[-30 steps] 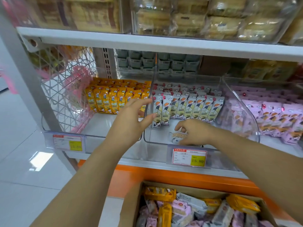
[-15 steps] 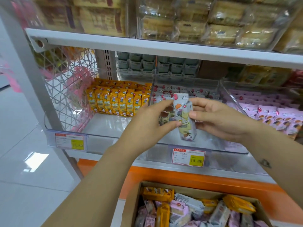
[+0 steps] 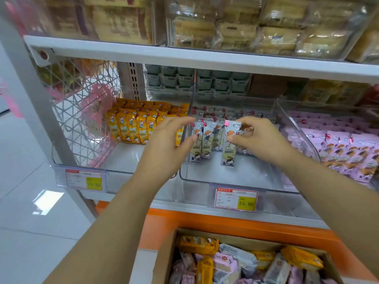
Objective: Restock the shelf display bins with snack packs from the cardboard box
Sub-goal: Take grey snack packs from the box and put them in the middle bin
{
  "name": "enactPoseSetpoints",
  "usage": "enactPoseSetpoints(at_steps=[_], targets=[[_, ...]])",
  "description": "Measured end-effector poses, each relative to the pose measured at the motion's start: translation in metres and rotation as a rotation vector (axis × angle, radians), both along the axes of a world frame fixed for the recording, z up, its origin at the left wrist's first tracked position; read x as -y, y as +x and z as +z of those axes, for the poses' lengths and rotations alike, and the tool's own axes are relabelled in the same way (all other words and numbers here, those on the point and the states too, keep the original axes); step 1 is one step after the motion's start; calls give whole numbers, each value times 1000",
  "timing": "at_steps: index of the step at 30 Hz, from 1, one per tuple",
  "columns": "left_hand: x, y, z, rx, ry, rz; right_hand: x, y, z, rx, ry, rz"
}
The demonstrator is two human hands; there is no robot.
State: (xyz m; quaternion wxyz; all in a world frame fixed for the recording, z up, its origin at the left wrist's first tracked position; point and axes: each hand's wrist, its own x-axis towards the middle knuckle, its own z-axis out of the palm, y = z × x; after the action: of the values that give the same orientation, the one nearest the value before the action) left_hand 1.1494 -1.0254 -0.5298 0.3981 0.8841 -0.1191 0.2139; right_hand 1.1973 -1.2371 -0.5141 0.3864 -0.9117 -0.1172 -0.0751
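We note both arms extended forward; left hand point(image 3: 168, 146) spread and relaxed; right hand point(image 3: 262, 138) pinches a snack pack point(image 3: 228, 146) between thumb and fingers.

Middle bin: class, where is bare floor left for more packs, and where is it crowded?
Free: floor of the middle bin between the grey packs and its front wall; also floor of the left bin before the yellow packs. Crowded: both back rows and the bin of pink packs.

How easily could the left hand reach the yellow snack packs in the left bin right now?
Probably yes, easily. The left hand is open, holding nothing, and sits just in front of the yellow snack packs. Their clear bin is open on top, and nothing appears to lie between.
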Motion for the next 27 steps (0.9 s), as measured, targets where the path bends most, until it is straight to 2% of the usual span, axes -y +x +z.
enactPoseSetpoints(at_steps=[3, 6, 12, 17, 19, 23, 27], targets=[[-6, 7, -5, -37, 12, 36, -4, 24, -15, 4, -190, -66], [-4, 9, -8, -47, 1, 16, -12, 40, -22, 7, -247, -80], [-4, 10, -7, -61, -43, -3, -20, 51, -33, 83, -194, -109], [-4, 8, -7, -57, -42, -8, -8, 39, -28, 70, -130, -113], [-4, 8, -7, -42, -35, -11, 1, 25, -22, -50, -199, 5], [-2, 8, -9, -31, -23, -1, 7, 2, -22, -531, -546, 378], [-1, 6, -9, -36, -8, 14, -2, -1, -25, -599, -673, 423]])
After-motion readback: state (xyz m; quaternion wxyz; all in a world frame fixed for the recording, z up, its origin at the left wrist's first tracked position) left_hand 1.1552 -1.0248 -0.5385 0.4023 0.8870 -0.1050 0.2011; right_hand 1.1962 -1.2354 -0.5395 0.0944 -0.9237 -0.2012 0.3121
